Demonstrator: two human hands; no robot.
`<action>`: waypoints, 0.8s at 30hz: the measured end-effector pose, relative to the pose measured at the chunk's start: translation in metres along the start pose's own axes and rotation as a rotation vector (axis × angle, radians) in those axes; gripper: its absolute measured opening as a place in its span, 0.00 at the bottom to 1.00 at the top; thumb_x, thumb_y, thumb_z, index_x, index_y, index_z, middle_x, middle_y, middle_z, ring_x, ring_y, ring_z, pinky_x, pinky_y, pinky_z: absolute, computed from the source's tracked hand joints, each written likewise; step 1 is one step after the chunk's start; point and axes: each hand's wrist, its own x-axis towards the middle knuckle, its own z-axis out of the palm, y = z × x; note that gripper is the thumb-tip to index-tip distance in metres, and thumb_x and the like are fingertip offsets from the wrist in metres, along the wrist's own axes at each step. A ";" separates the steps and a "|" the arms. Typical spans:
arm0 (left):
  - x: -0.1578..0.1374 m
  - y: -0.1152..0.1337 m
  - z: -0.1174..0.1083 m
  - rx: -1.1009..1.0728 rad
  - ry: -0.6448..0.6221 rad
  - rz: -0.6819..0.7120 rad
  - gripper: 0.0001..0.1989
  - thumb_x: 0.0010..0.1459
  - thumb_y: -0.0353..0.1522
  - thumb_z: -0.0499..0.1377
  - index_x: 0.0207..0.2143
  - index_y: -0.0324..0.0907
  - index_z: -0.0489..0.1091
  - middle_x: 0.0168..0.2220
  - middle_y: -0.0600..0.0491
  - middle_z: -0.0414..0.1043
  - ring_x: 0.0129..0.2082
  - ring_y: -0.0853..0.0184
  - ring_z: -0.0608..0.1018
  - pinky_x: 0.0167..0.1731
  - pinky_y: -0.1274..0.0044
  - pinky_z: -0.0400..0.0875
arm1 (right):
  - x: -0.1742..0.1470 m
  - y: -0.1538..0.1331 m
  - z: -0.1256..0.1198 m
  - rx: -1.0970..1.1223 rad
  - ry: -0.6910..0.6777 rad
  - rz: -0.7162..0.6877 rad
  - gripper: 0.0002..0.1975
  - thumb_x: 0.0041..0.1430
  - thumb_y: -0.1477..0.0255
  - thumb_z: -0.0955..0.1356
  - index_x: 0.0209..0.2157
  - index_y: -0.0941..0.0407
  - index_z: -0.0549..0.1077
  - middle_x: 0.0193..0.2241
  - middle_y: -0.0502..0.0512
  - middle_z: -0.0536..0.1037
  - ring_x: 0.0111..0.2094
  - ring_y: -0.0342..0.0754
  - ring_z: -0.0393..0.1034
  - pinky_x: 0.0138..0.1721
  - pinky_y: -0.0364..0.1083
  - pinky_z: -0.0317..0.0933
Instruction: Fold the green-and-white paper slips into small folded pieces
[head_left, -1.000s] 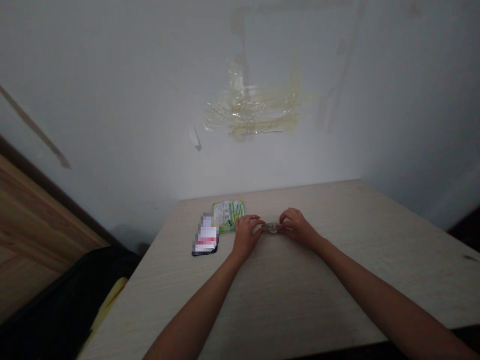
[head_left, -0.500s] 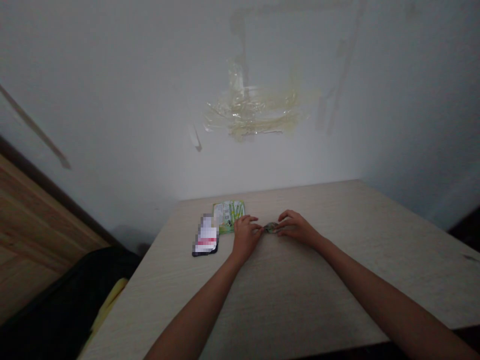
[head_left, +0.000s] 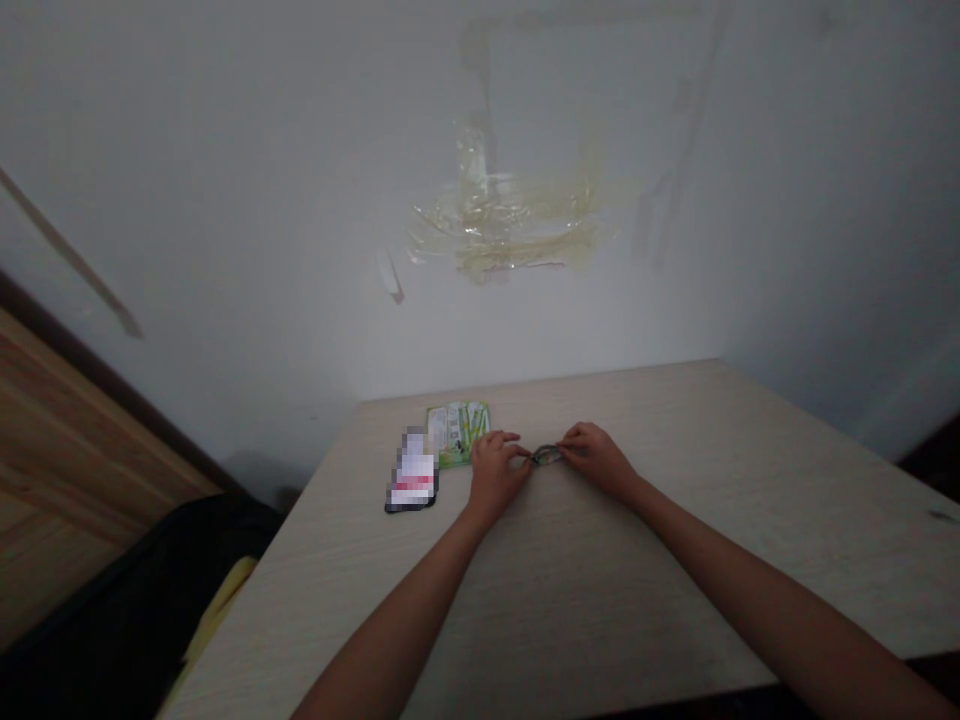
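Between my hands, a small dark greenish loop, like a thin cord or band, is held just over the table. My left hand pinches its left end between thumb and forefinger, with the other fingers stretched past it. At the opposite end, the fingertips of my right hand are pressed together on the loop. What the loop is made of is too small to tell. Just behind my left hand lies a green and white printed packet, partly covered by that hand.
A phone with a blurred screen lies left of the packet, touching or overlapping its edge. The pale wooden table meets a taped, stained wall at the back. Dark and yellow cloth lies beyond the left edge.
My right hand's fingers have closed from a looser spread into a pinch. The thing between my hands now shows as an open loop; my left hand has shifted slightly right.
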 end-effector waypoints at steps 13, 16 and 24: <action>-0.002 0.014 -0.001 0.051 0.008 -0.057 0.02 0.53 0.34 0.64 0.30 0.49 0.78 0.48 0.54 0.74 0.56 0.56 0.65 0.60 0.50 0.42 | 0.001 -0.009 -0.002 -0.066 0.021 0.021 0.07 0.58 0.70 0.69 0.34 0.53 0.80 0.31 0.54 0.79 0.35 0.48 0.70 0.40 0.46 0.60; -0.002 0.015 -0.001 0.053 -0.005 -0.069 0.02 0.52 0.32 0.65 0.28 0.48 0.78 0.49 0.54 0.74 0.56 0.55 0.65 0.60 0.48 0.40 | 0.001 -0.011 -0.002 -0.100 0.015 0.020 0.07 0.60 0.69 0.68 0.34 0.53 0.80 0.31 0.54 0.79 0.35 0.48 0.70 0.40 0.46 0.60; -0.001 0.022 -0.001 0.055 -0.009 -0.067 0.05 0.51 0.30 0.65 0.23 0.45 0.75 0.49 0.53 0.74 0.57 0.54 0.65 0.60 0.47 0.37 | 0.002 -0.022 -0.001 -0.272 0.016 0.000 0.06 0.59 0.71 0.69 0.34 0.53 0.80 0.32 0.55 0.79 0.39 0.51 0.69 0.46 0.51 0.56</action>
